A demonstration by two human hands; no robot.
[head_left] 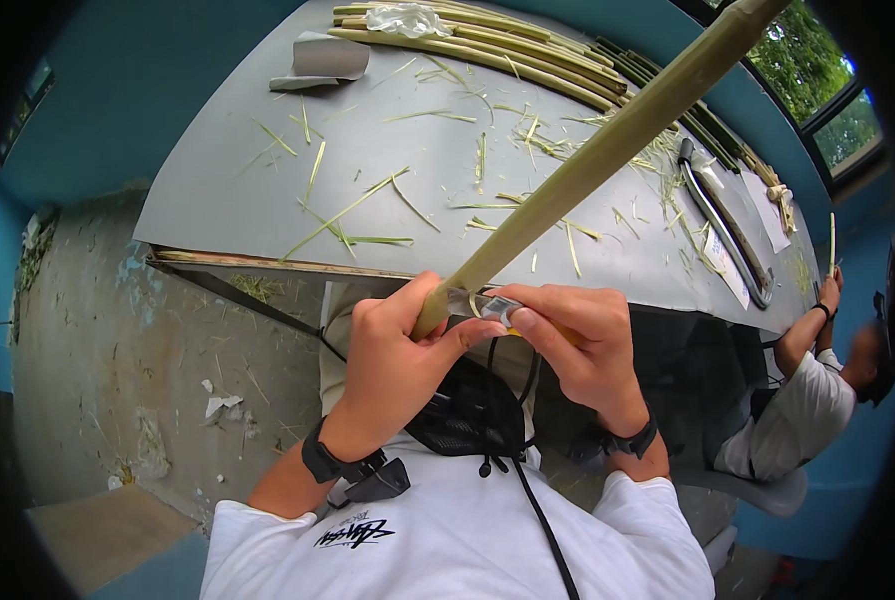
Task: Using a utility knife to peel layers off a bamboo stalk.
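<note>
A long pale green bamboo pole [592,175] slants from my lap up over the table toward the upper right. Its near end is wrapped in the fingers of my left hand [392,340]. My right hand [595,345] is closed on a utility knife [504,309] with a silver front and a bit of yellow at its handle. The blade lies against the pole just past my left fingers, where a thin curl of bamboo [474,304] stands up. My left thumb reaches across to the knife; whether it presses on the blade is hard to see.
Bamboo shavings [347,215] litter the grey table [237,190]. Several bamboo poles [487,50] lie along its far side, near a grey-brown roll [329,58] and crumpled white plastic [407,20]. A bow-shaped saw [722,225] rests at the right, where another person [802,410] holds a thin strip.
</note>
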